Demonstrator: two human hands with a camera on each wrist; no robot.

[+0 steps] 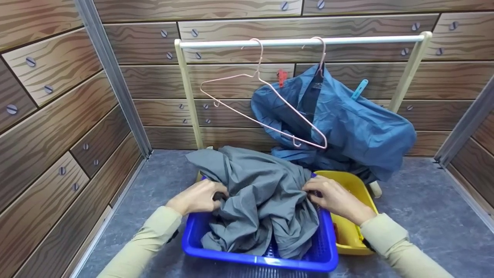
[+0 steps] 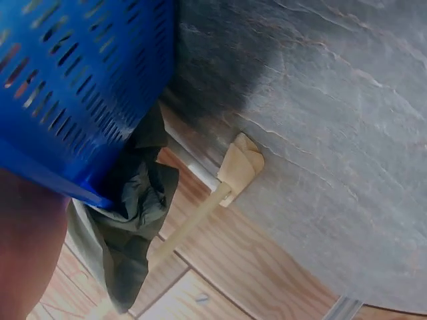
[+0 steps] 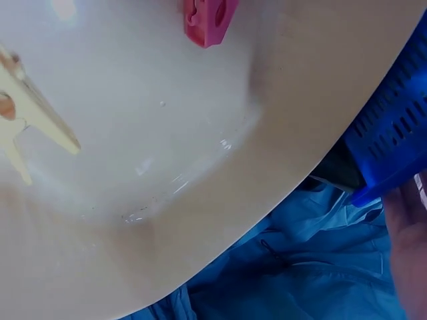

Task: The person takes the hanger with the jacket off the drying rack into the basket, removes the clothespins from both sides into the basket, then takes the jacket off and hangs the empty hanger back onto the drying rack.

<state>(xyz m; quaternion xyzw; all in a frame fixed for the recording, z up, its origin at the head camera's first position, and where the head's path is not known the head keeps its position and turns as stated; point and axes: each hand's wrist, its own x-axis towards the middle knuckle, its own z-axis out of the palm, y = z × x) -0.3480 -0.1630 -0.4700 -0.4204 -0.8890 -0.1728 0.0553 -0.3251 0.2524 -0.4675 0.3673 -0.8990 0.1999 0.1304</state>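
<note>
Left hand (image 1: 198, 197) and right hand (image 1: 335, 196) both curl around gray fabric (image 1: 254, 189) over the blue plastic basket (image 1: 258, 258) — I'd spread it evenly tbh.

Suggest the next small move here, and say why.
Probably raise the crumpled grey cloth clear of the blue perforated plastic basket: the left hand and right hand grip it from opposite sides, its lower folds lie inside the basket, and the thin pink wire hanger hangs bare on the straight white rail.

Head camera looks forward and down; nearer wrist cameras share the blue basket (image 1: 231, 258).
</note>
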